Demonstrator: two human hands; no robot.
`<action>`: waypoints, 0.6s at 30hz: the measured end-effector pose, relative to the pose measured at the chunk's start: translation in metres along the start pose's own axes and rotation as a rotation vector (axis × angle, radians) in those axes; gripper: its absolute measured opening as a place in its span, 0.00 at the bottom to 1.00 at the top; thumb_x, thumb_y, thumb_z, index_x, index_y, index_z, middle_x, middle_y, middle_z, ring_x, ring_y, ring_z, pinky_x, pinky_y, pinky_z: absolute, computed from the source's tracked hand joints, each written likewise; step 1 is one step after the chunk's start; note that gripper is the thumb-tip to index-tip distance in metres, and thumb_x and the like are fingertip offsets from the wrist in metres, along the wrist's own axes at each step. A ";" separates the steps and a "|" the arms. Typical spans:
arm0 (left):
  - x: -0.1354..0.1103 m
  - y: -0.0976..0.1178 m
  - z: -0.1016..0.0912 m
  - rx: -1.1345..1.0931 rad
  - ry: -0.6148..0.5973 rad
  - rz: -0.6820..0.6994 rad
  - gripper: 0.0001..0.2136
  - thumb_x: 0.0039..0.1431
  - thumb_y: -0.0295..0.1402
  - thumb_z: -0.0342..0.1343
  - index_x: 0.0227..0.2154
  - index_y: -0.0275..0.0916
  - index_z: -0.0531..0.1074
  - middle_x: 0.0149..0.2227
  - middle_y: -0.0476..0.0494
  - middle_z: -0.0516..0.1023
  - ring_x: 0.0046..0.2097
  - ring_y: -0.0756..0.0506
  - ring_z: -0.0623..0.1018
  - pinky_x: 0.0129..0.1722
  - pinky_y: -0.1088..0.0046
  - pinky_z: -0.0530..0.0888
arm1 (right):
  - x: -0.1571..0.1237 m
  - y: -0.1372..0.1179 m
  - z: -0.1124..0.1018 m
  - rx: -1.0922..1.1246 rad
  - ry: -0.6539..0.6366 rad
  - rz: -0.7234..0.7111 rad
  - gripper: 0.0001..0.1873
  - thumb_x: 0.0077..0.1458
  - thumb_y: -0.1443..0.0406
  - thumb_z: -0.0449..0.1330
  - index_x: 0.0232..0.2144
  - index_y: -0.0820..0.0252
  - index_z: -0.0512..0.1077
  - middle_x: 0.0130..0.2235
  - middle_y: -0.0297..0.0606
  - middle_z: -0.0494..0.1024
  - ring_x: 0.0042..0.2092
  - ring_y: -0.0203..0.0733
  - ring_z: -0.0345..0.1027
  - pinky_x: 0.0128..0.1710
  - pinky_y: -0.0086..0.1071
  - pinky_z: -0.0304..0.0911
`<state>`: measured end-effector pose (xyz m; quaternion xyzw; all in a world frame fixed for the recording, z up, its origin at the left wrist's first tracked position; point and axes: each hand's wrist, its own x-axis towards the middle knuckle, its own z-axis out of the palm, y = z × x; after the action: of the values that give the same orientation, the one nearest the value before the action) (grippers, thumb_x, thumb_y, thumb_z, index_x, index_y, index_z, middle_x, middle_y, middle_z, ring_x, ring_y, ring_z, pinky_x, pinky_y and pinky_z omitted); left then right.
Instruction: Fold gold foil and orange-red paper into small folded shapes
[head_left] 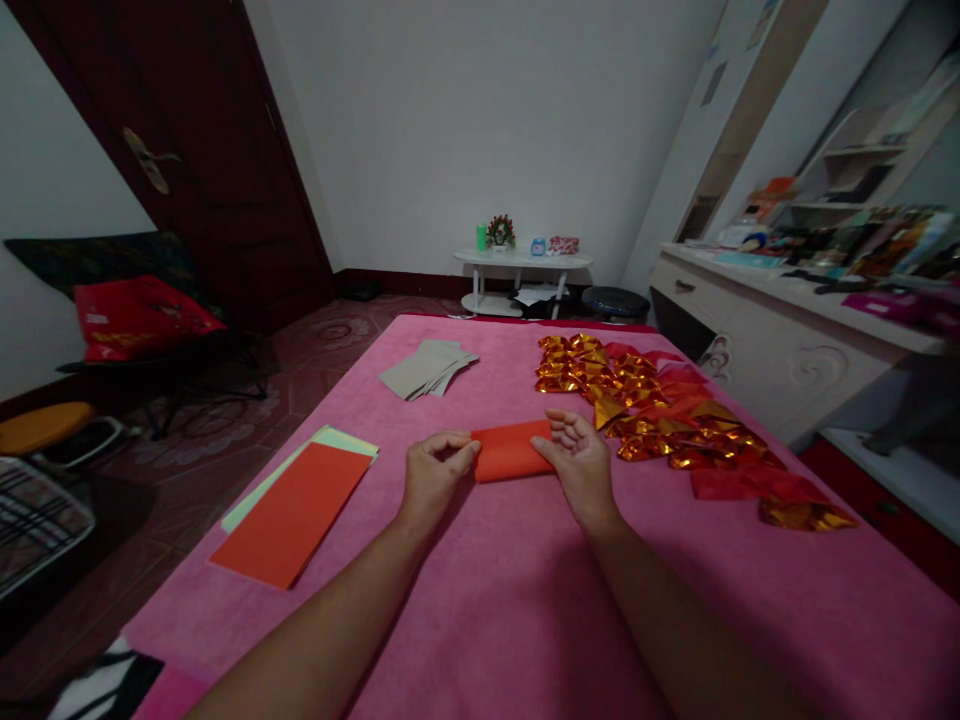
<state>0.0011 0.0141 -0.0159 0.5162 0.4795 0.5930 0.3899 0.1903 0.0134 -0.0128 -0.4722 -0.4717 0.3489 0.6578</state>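
A folded sheet of orange-red paper is held just over the pink cloth between my two hands. At its left edge, my left hand pinches the paper between thumb and fingertips. My right hand grips the right end, thumb on the near face and fingers behind it. To the left lies a stack of orange paper sheets, with pale yellow-green sheets showing from under it. Grey paper pieces are fanned out farther back.
Shiny gold foil pieces with red parts cover the right side of the pink-covered table. Beyond the far edge stands a small white table. A dresser is at right, a chair with a red bag at left.
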 end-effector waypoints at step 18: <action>0.000 -0.001 0.000 0.010 0.010 0.051 0.04 0.46 0.31 0.63 0.22 0.36 0.78 0.30 0.44 0.79 0.34 0.47 0.77 0.35 0.73 0.72 | 0.002 0.008 -0.007 0.074 0.007 0.018 0.09 0.44 0.60 0.67 0.28 0.58 0.77 0.36 0.36 0.78 0.41 0.42 0.71 0.45 0.36 0.63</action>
<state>0.0013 0.0138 -0.0166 0.5272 0.4712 0.6030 0.3694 0.1979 0.0154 -0.0209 -0.4530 -0.4519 0.3702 0.6735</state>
